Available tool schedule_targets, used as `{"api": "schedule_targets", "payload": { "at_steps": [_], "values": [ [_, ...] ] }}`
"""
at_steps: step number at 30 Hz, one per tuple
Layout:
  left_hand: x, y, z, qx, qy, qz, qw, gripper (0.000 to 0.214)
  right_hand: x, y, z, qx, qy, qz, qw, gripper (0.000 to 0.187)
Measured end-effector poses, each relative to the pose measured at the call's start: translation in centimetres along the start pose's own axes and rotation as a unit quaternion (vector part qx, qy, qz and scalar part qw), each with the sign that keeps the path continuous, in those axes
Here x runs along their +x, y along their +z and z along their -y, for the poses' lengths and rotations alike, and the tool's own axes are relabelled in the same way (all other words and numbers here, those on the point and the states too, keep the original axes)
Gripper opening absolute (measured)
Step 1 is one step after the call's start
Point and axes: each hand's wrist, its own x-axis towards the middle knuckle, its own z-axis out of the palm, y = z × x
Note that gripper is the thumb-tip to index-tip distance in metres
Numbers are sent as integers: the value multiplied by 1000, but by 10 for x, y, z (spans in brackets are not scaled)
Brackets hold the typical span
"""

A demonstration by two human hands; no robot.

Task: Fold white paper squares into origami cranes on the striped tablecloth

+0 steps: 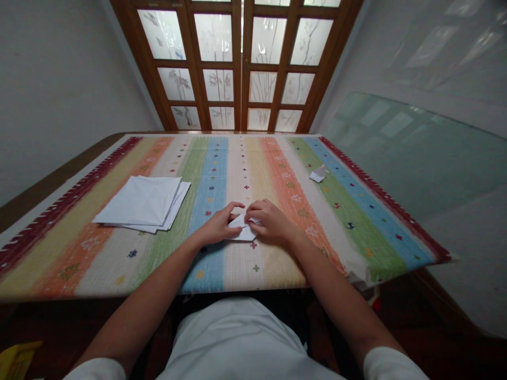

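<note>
A small folded piece of white paper (242,230) lies on the striped tablecloth (277,253) near the table's front edge. My left hand (219,226) rests on its left side with the fingers curled and pinching the paper's top. My right hand (270,221) presses on its right side, fingers bent over the paper's upper edge. Both hands meet above the paper and hide much of it.
A stack of white paper sheets (144,202) lies to the left on the cloth. A small folded white paper shape (318,174) sits at the far right. A wooden door with frosted glass panes (241,63) stands behind the table. A glass sheet (415,153) leans at the right.
</note>
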Motion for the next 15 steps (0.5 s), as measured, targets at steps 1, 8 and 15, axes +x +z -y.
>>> {"api": "schedule_targets", "payload": {
  "at_steps": [1,8,15],
  "values": [
    [0,0,-1,26,12,0,1000,63,-1,-1,-1,8,11,9,1000,16],
    [0,1,0,178,102,-55,977,51,-4,0,-5,45,54,20,997,13],
    [-1,-4,2,244,111,-2,963,4,-4,7,-9,92,77,17,993,13]
  ]
}}
